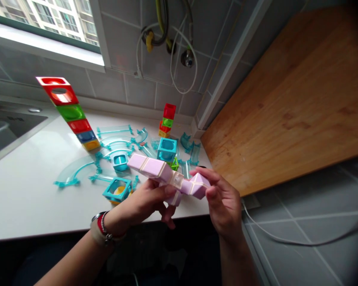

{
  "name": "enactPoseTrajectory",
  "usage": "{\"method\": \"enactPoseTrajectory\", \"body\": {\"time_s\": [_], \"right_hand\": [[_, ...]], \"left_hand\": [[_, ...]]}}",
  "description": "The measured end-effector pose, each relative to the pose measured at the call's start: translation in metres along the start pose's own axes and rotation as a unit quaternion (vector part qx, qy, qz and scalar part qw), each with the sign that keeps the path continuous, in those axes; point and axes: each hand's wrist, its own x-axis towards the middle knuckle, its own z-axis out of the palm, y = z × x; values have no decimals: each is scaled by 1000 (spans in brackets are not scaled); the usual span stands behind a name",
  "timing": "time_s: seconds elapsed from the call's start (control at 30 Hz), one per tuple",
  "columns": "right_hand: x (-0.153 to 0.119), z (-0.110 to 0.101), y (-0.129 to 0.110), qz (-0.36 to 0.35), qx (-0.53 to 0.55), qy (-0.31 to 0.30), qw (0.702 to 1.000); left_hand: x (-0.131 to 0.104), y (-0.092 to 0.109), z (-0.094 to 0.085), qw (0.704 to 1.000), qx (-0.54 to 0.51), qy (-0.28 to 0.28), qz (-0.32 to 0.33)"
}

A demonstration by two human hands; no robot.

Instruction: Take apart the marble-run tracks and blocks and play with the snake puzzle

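Note:
A pink and white jointed block toy (155, 167) is held up in front of the counter's front edge. My left hand (146, 200) grips its middle from below, thumb on top. At the toy's right end, my right hand (223, 198) pinches a pointed pink segment between thumb and fingers. Just behind the toy stand a turquoise cube block (167, 149) and a green block (174, 163). A turquoise block with yellow inside (117, 189) sits left of my left hand.
A tall leaning stack of coloured blocks (71, 113) stands at the left, a shorter stack (168, 117) at the back. Clear turquoise track pieces (77, 171) lie across the white counter (32, 190). A wooden board (286, 99) is at the right, a sink (8, 123) at far left.

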Motion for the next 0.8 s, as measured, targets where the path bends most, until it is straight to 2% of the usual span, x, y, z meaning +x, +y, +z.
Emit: {"method": "enactPoseTrajectory", "body": {"time_s": [0.07, 0.13, 0.23, 0.3, 0.43, 0.53, 0.8], "right_hand": [[-2, 2, -1, 24, 30, -3, 999], [-3, 5, 2, 45, 53, 12, 998], [-4, 13, 9, 88, 90, 22, 992], [-5, 19, 16, 120, 129, 10, 984], [-5, 32, 29, 173, 202, -26, 964], [-6, 41, 34, 187, 202, -45, 960], [-7, 48, 26, 170, 153, -60, 972]], "left_hand": [[-1, -4, -3, 1000, 4, 23, 11], [-1, -6, -4, 996, 40, 75, 37], [1, -5, -3, 973, 88, 177, 117], [2, -2, 1, 963, 83, 205, 155], [4, 8, 13, 972, 6, 162, 169], [3, 13, 19, 972, -29, 137, 188], [-4, 22, 17, 964, -72, 163, 199]]}}
